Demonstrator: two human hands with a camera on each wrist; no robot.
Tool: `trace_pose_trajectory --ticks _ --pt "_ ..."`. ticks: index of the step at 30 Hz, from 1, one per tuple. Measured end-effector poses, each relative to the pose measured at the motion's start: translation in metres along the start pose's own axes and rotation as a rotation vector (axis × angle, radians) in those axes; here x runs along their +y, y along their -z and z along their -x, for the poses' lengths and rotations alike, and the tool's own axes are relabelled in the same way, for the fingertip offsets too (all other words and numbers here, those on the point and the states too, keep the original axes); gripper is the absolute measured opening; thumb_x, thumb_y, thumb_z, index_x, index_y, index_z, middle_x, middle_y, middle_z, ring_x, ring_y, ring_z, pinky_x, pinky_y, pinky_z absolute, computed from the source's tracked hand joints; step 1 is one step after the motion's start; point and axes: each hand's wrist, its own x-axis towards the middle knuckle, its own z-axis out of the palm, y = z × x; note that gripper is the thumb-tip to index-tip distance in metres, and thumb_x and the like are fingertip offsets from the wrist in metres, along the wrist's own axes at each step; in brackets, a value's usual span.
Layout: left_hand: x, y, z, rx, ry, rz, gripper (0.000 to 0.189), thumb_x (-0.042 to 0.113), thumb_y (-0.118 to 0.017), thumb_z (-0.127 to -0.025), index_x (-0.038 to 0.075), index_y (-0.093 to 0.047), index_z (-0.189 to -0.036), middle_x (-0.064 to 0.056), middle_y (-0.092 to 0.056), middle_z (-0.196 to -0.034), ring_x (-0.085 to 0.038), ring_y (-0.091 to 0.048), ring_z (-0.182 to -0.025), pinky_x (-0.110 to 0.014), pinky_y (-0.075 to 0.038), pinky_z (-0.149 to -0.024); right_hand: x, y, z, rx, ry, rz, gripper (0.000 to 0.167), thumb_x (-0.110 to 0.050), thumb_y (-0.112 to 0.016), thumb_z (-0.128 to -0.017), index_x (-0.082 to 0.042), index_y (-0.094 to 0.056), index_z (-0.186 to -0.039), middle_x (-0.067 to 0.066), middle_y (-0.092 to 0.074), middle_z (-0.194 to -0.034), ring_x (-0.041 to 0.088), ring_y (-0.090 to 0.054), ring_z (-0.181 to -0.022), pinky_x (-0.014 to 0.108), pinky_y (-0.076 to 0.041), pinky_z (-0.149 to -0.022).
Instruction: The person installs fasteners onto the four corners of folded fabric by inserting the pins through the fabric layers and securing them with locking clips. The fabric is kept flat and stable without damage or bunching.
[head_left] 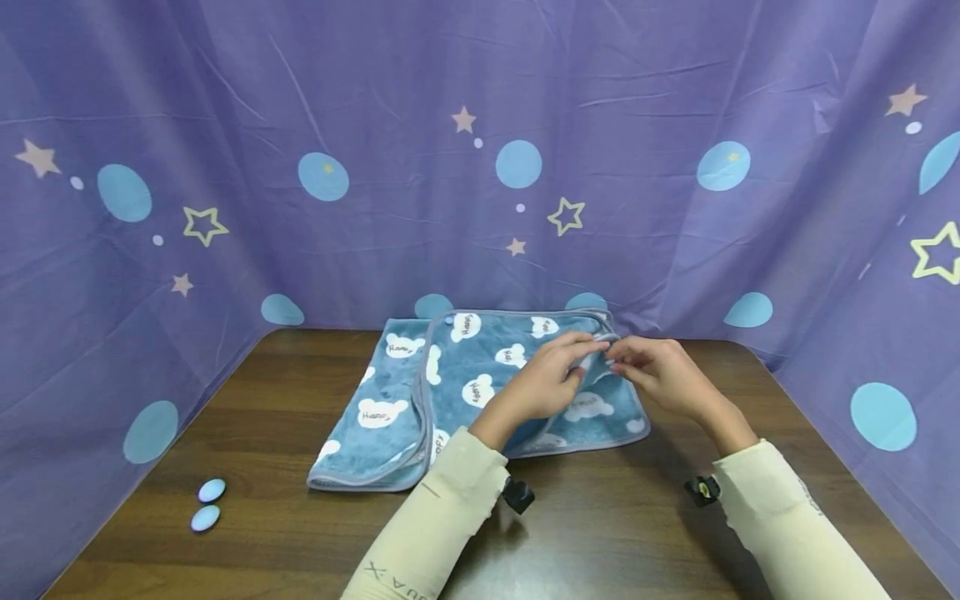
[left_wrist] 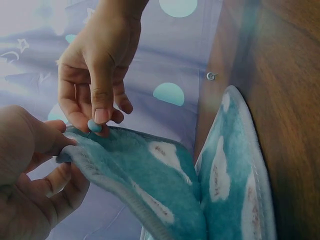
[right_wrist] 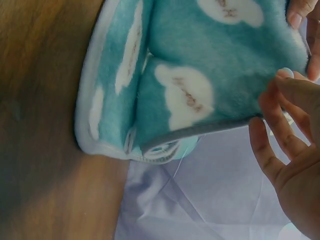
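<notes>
A teal fleece blanket [head_left: 510, 333] with white bear heads and a grey border lies folded on the table. My left hand [head_left: 543, 379] holds its raised edge near the far right corner, with thumb and fingers on either side of the border [left_wrist: 117, 190]. Facing it, my right hand [head_left: 663, 375] pinches a small light-blue, button-like piece [left_wrist: 94, 125] between thumb and fingertips. In the right wrist view the round piece [right_wrist: 285, 73] shows at the fingertips, right at the fleece. Another small blue dot [head_left: 449, 320] sits at the blanket's upper left fold.
Two light-blue oval pieces [head_left: 208, 504] lie near the left side of the brown wooden table [head_left: 255, 417]. A purple curtain [head_left: 420, 233] with stars and dots hangs behind and on both sides.
</notes>
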Motion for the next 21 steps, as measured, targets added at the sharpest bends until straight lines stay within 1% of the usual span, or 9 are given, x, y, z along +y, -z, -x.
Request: trace_pose_trajectory --ticks 7,12,14,17,19,21 --pt "0.003 0.002 0.0 0.011 -0.035 -0.005 0.049 -0.004 -0.054 -0.099 0.008 -0.056 -0.147 -0.01 -0.053 -0.148 -0.02 -0.05 -0.137 -0.028 -0.04 -0.111 0.002 -0.011 0.0 0.136 -0.009 -0.058 0.022 0.01 -0.079 -0.082 -0.005 -0.075 -0.098 0.0 -0.072 -0.088 0.009 -0.064 -0.075 0.019 -0.056 -0.069" --pt "0.004 0.003 0.001 0.015 -0.027 0.001 0.049 -0.004 -0.055 -0.099 0.007 -0.056 -0.146 -0.011 -0.054 -0.148 -0.021 -0.051 -0.135 -0.029 -0.044 -0.107 0.004 -0.018 -0.001 0.231 -0.004 -0.033 0.023 0.01 -0.081 -0.081 -0.003 -0.074 -0.098 0.007 -0.066 -0.106 0.012 -0.059 -0.081 0.017 -0.053 -0.071" --pt "0.004 0.003 0.001 0.019 -0.025 0.002 0.048 -0.004 -0.055 -0.099 0.007 -0.057 -0.146 -0.012 -0.054 -0.148 -0.021 -0.051 -0.136 -0.029 -0.044 -0.107 0.004 -0.02 -0.001 0.258 -0.006 -0.025 0.024 0.011 -0.081 -0.08 -0.002 -0.073 -0.098 0.01 -0.063 -0.116 0.012 -0.059 -0.083 0.016 -0.053 -0.073" --pt "0.005 0.005 0.001 0.023 -0.024 0.005 0.048 -0.004 -0.055 -0.099 0.007 -0.057 -0.146 -0.012 -0.053 -0.148 -0.022 -0.051 -0.136 -0.03 -0.043 -0.11 0.004 -0.022 -0.004 0.289 -0.005 -0.019 0.024 0.011 -0.082 -0.08 -0.001 -0.07 -0.097 0.014 -0.064 -0.122 0.015 -0.061 -0.092 0.013 -0.051 -0.078" --pt "0.005 0.006 0.0 0.027 -0.027 -0.001 0.048 -0.003 -0.056 -0.099 0.007 -0.057 -0.146 -0.013 -0.054 -0.148 -0.022 -0.051 -0.137 -0.03 -0.041 -0.111 0.004 -0.023 -0.006 0.298 -0.021 -0.037 0.024 0.011 -0.081 -0.081 0.001 -0.066 -0.098 0.015 -0.066 -0.12 0.02 -0.063 -0.095 0.012 -0.051 -0.079" --pt "0.005 0.006 0.0 0.029 -0.025 -0.004 0.048 -0.004 -0.056 -0.099 0.007 -0.057 -0.146 -0.013 -0.054 -0.148 -0.022 -0.051 -0.136 -0.029 -0.042 -0.11 0.004 -0.023 -0.008 0.307 -0.04 -0.036 0.028 0.01 -0.08 -0.082 0.003 -0.062 -0.102 0.016 -0.068 -0.111 0.023 -0.064 -0.093 0.011 -0.051 -0.077"
